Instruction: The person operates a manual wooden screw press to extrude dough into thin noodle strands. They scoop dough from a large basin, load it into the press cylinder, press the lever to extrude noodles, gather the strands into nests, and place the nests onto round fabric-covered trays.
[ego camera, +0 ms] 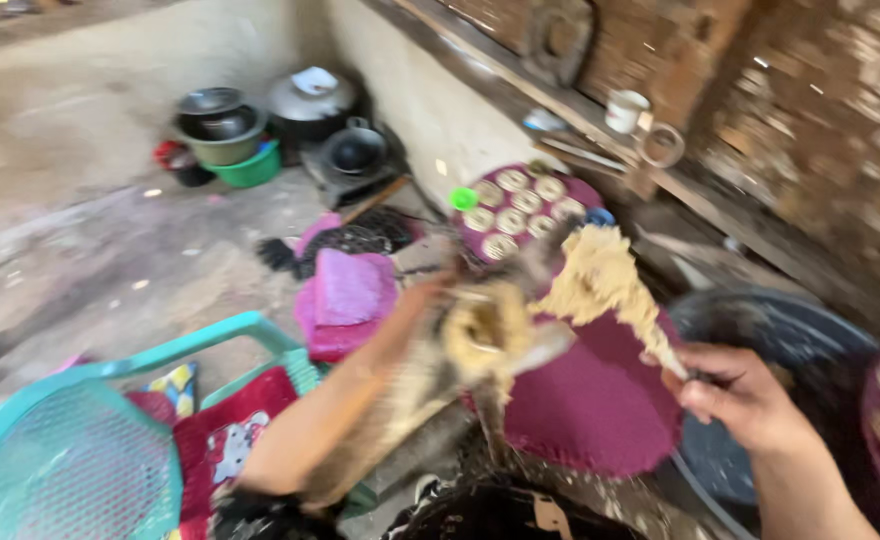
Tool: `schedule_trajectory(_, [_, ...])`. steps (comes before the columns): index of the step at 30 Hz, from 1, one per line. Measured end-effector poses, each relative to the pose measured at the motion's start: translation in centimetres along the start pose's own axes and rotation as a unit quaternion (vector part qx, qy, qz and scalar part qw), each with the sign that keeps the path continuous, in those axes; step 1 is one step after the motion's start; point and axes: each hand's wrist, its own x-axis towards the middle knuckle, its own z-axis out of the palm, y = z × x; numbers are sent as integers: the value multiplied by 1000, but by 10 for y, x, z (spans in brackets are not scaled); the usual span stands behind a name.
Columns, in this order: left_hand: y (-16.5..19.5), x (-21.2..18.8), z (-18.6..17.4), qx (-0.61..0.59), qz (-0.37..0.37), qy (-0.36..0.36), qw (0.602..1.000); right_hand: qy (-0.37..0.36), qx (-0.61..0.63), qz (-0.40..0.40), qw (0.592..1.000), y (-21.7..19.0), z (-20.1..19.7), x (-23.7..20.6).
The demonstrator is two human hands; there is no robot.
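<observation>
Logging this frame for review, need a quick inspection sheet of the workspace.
Surface: bare earthen floor, dusty and stained.
Job's things: pale dough stretched between both hands; maroon round tray beneath; second tray of round dough pieces by the wall.
Clutter: pots and bowls, pink cloth, teal plastic chair, white mug on ledge.
Hands: left hand blurred, coated in dough; right hand pinching the dough's lower end.
Cables: nothing seen.
Surroundings: plastered wall, woven wall above ledge; image motion-blurred.
</observation>
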Motion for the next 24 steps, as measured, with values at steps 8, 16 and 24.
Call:
schedule_trajectory(8, [11,-7,-12,349,131,19,928,-67,-565,-102,816,-128,48,57])
schedule_trajectory(16, [4,-1,-11,398,150,16,905,2,-789,-352,504,-221,115,58])
schedule_trajectory(24, [-95,37,-41,277,-10,39,960,49,-761,-536,363,-198,148,44])
